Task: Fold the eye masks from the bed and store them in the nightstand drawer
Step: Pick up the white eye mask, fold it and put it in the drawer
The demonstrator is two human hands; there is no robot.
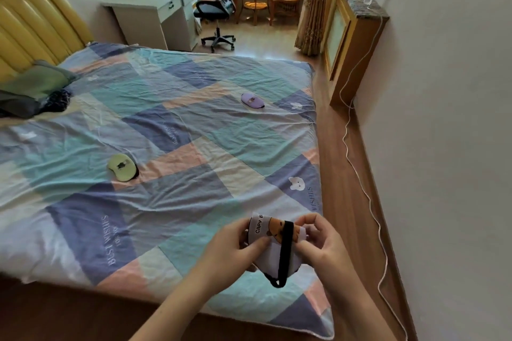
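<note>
- Holding the white cartoon eye mask with a black strap (273,246) between them, the left hand (235,255) and right hand (322,243) pinch its sides.
- It hangs long-way down; the pale green eye mask (122,166) lies far left of them.

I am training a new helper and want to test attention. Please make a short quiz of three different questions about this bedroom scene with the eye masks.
1. How many eye masks lie on the bed, not in a hand?
2. True or false: the white eye mask is held by both the left hand and the right hand.
3. Which mask lies nearer the headboard? A) green eye mask B) purple eye mask

Key: 1. Two. 2. True. 3. A.
</note>
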